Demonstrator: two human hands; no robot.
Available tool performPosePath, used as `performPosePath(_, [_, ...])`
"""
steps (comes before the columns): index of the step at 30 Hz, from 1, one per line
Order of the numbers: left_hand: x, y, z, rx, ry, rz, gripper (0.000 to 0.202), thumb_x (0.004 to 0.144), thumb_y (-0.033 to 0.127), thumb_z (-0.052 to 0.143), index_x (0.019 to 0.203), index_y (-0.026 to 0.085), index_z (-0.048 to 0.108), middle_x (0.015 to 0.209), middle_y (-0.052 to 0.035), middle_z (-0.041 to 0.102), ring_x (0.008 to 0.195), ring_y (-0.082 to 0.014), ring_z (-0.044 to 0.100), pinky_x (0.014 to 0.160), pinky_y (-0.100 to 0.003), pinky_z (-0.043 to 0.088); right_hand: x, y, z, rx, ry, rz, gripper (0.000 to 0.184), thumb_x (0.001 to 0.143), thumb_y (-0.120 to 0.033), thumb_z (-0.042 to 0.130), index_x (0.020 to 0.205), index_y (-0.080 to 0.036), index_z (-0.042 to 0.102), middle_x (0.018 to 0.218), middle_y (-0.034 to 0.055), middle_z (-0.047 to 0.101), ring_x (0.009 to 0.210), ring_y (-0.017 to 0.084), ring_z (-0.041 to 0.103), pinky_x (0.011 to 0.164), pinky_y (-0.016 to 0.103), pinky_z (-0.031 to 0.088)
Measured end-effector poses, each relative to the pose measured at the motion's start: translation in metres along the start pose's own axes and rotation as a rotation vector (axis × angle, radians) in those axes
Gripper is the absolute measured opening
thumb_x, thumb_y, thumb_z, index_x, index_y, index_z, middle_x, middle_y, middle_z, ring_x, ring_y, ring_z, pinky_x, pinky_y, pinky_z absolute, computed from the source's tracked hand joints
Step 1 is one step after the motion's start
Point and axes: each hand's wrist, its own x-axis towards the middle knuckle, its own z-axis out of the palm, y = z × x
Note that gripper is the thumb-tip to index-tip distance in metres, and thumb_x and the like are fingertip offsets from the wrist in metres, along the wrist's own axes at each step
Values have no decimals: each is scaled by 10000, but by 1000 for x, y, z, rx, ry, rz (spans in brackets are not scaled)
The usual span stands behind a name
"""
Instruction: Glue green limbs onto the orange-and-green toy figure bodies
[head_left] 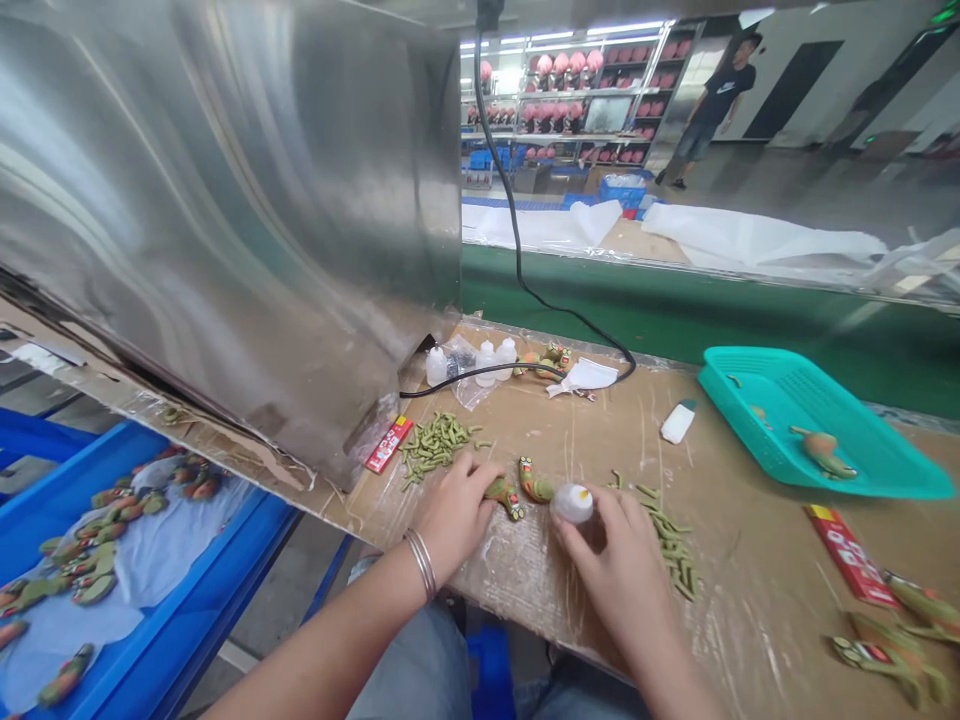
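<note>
- The left hand (455, 508) lies palm down on the cardboard-covered bench (750, 560), fingers curled loosely forward, a metal bangle (421, 563) on its wrist.
- Its fingertips press on a small green and orange toy figure (505, 494) at the hand's right edge; the grip is narrow, more a pin against the bench than a full clasp.
- The right hand (615, 565) is closed around a small white squeeze bottle (572, 503), thumb and fingers wrapped about the body, with only the rounded top showing above them.
- The bottle's top sits just beside a second toy figure (534, 485), which lies on the bench between the two hands; whether they touch cannot be told.
- A heap of short green pieces (437, 441) lies just beyond the left hand, and a looser scatter of the same green pieces (675, 550) runs along the right side of the right hand.
- A red packet (388, 444) lies beside the heap, against the foot of a large steel housing (225, 200).
- Farther back stand several spare white bottles (495, 360) near a black cable (517, 260).
- A teal tray (885, 460) to the right holds another figure; a blue crate (187, 610) lower left holds many more.
</note>
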Motion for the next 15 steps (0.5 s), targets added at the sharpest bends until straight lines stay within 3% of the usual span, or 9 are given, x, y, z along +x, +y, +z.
performPosePath(3, [-11, -1, -4, -172, 12, -57, 134, 803, 170, 569, 929, 190, 610, 951, -30, 604, 907, -232, 562, 846, -485, 418, -4, -9, 5, 206, -50, 59, 262, 737, -380, 591, 930, -221, 512, 1033, 99, 575, 972, 292, 536, 854, 469, 412])
performPosePath(6, [-25, 2, -2, -459, 0, -145, 176, 815, 164, 535, 981, 218, 559, 952, -26, 584, 809, -198, 606, 752, -400, 485, -23, -25, 4, 468, -170, 126, 256, 819, -399, 531, 999, -235, 451, 1049, 79, 613, 912, 220, 615, 795, 365, 498])
performPosePath(8, [-36, 9, 1, -671, -31, -210, 202, 827, 168, 521, 1020, 226, 528, 921, -22, 595, 782, -174, 627, 712, -337, 503, -37, -38, 3, 592, -226, 152, 265, 844, -411, 502, 1041, -241, 451, 1040, 61, 628, 900, 191, 626, 776, 305, 512])
performPosePath(11, [-54, 24, 3, -941, -50, -312, 226, 845, 155, 500, 1061, 222, 510, 887, -18, 613, 804, -141, 618, 743, -289, 485, -55, -55, -1, 765, -271, 232, 357, 793, -432, 590, 1091, -260, 495, 1078, 34, 625, 941, 170, 601, 808, 250, 481])
performPosePath(15, [-72, 42, -3, -1175, -47, -407, 166, 848, 148, 511, 992, 233, 509, 945, -20, 596, 859, -137, 607, 776, -313, 490, -71, -71, -21, 860, -232, 317, 381, 701, -480, 701, 993, -325, 512, 828, -59, 656, 676, 93, 593, 616, 145, 457])
